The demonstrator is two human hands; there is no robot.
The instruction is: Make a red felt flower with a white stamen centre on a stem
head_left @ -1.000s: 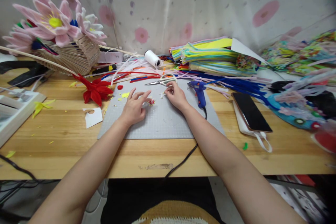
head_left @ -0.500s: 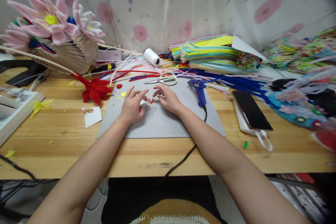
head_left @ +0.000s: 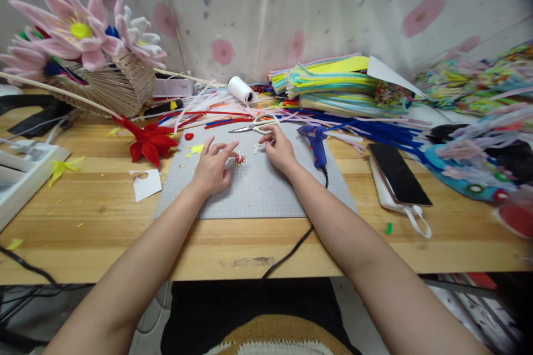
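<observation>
Over the grey cutting mat (head_left: pixel 266 199), my left hand (head_left: pixel 212 169) has its thumb and index finger curled at a small red-and-white tuft (head_left: pixel 240 160) with thin white strands, which it appears to pinch by one end. The exact contact is hidden behind the fingers. To the right, my right hand (head_left: pixel 280 150) pinches a few fine white strands (head_left: pixel 257 148) between thumb and fingertips, apart from the tuft. Just behind this hand lie scissors (head_left: pixel 245 126) with pale handles. A blue glue gun (head_left: pixel 315 144) rests on the mat's right side.
A red fuzzy flower (head_left: pixel 152 144) on a stick and a cut white card (head_left: pixel 147 186) lie left. A white thread spool (head_left: pixel 240 90) and bundles of pipe cleaners (head_left: pixel 333 80) line the back. At right is a phone (head_left: pixel 397 175) on a white power bank. The glue gun's cord crosses the front edge.
My right hand has moved right and slightly up, away from the tuft, with white strands in its fingers. My left hand and the tuft have stayed almost in place.
</observation>
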